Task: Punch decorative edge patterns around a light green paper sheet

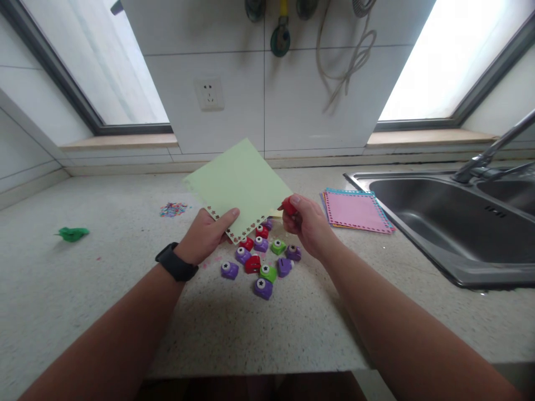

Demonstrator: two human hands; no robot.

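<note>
My left hand (213, 231) grips a pale green sheet of paper (246, 186) near its lower left edge, thumb on top. Small shapes are punched along the two edges that meet at the near corner. My right hand (307, 223) is closed around a red craft punch (288, 206) at the sheet's right corner; whether the punch sits over the edge is hard to tell. On the counter beneath and in front of the sheet lie several more punches, among them a purple one (263, 288), a green one (268, 272) and a red one (252, 264).
A stack of coloured sheets with punched borders (355, 210) lies on the right, beside the steel sink (418, 273). Paper confetti (173, 209) is heaped at left. Farther left is a crumpled green item (73, 234). The tiled wall with a socket (209, 93) rises behind the counter (125, 267).
</note>
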